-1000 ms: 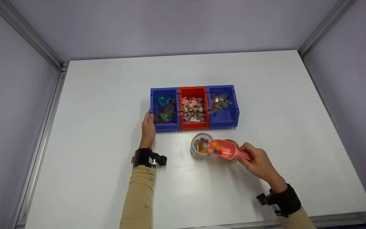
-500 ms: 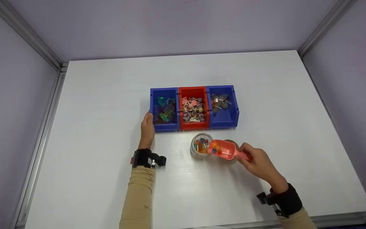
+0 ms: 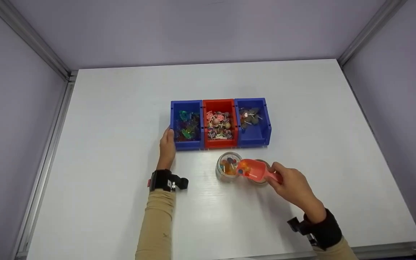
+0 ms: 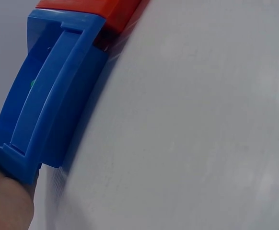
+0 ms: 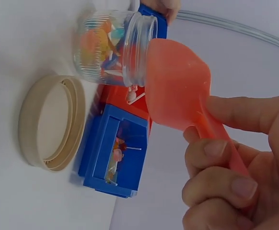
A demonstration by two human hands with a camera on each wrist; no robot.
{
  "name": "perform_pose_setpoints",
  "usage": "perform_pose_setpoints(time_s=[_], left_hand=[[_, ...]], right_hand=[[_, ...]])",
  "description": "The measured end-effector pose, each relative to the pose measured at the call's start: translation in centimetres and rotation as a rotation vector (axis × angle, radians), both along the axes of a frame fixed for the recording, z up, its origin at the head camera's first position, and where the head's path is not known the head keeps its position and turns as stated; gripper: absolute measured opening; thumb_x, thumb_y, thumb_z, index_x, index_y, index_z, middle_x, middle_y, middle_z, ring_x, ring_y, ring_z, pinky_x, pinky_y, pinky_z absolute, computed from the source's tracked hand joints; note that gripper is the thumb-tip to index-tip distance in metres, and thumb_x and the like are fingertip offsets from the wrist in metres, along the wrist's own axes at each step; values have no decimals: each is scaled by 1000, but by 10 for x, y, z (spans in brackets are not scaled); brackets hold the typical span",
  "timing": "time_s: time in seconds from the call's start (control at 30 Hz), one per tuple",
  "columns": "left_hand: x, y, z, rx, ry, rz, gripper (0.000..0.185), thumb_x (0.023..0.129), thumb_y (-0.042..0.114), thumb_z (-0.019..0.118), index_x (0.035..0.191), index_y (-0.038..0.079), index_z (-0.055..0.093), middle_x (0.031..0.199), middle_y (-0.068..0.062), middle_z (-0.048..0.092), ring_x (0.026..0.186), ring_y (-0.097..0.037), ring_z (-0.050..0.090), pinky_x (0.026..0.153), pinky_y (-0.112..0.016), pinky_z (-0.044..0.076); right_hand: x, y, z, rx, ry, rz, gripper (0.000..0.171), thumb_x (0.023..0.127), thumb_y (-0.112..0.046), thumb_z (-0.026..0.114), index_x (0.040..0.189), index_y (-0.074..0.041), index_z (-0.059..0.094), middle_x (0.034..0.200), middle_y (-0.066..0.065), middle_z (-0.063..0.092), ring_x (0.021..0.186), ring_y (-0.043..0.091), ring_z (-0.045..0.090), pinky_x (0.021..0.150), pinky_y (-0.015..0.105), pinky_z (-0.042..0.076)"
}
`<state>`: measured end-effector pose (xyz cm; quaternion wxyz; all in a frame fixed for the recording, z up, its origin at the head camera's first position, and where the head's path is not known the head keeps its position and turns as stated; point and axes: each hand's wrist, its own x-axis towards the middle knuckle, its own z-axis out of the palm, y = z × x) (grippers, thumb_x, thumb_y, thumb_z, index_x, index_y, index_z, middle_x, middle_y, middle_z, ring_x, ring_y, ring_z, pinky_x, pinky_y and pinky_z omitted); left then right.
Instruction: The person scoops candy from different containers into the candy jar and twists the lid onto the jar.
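My right hand grips the handle of a pink scoop. Small orange and blue candies lie toward the scoop's front, which is at the mouth of a glass jar. That jar holds colourful lollipops, seen through its wall in the right wrist view. Beneath the scoop, a round beige lid lies on the table. My left hand rests against the outer side of the left blue bin; its fingers are partly hidden.
Beside the left bin, which holds green and dark wrapped candies, a red bin holds many small lollipops. At the row's right end, another blue bin has lollipops at its back. All stand on a white table with walls around it.
The right hand and scoop have shifted very slightly left, toward the jar. The left hand stays at the bin's side.
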<state>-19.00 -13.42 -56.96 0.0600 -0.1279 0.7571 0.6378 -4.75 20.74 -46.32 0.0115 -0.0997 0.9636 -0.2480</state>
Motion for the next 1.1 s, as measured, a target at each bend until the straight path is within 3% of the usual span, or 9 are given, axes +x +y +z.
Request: perform_pose_setpoints(time_s=[0.23,0.47,0.8,1.1], left_hand=[[-1,1,-2,-14,17,6,54,107,31,27,151,-1,26,159,-18,29,151,-30,23,126,-41,20],[-1,1,-2,-18,40,6,53,107,29,27,150,-2,27,158,-19,29,150,-31,23,126,-42,20],[0,1,-2,-5,29,-7,54,107,31,25,152,0,24,159,-17,27,151,-30,20,127,-42,19],[0,0,-4,5,17,-11,55,107,32,25,152,1,23,160,-16,26,152,-30,19,127,-42,19]], right_hand=[[-2,-9,13,39,-11,-26,20,83,-16,74,85,-4,59,56,-5,30,50,10,28,49,19,16],[-5,-18,24,-3,-15,-58,17,79,-12,77,83,-2,65,54,-2,37,50,10,32,48,19,20],[-6,-20,27,-17,28,-49,15,78,-11,78,81,0,67,52,-2,39,50,8,32,48,18,21],[-5,-20,27,0,-11,-53,18,80,-14,76,82,0,66,52,-2,39,49,9,32,48,19,21]])
